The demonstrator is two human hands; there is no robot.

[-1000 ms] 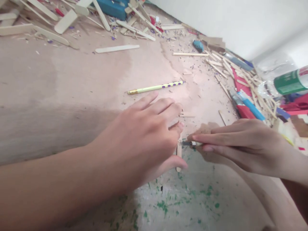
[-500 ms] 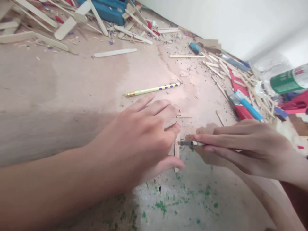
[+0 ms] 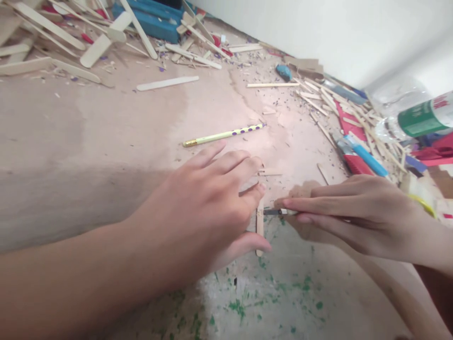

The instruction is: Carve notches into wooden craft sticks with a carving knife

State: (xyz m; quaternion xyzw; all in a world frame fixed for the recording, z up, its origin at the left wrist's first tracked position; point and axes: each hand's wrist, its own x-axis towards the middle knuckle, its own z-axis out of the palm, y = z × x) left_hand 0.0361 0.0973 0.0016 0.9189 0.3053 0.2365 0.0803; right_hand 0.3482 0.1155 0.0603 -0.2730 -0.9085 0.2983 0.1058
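Note:
A narrow wooden craft stick (image 3: 260, 222) lies flat on the table, pointing toward me. My left hand (image 3: 215, 198) presses it down, with fingertips on its upper part and the thumb across its lower end. My right hand (image 3: 361, 217) is closed around a craft knife (image 3: 274, 212), whose handle is mostly hidden by the fingers. The blade's tip meets the right edge of the stick between my left index finger and thumb. A short piece of wooden stick (image 3: 272, 171) lies crosswise just beyond my left fingertips. Past the knuckles rests a yellow pencil with purple dots (image 3: 226, 135).
Craft sticks (image 3: 95, 49) and shavings pile up at the far left by a blue tool or box (image 3: 152, 21). More sticks, a blue-and-red cutter (image 3: 364, 156) and a clear bottle with a green label (image 3: 417, 118) lie at right, near the white wall (image 3: 339, 28).
Both hands stay nearly in place. The knife and right hand have shifted very slightly left, and the small crosswise piece shows a wider face now.

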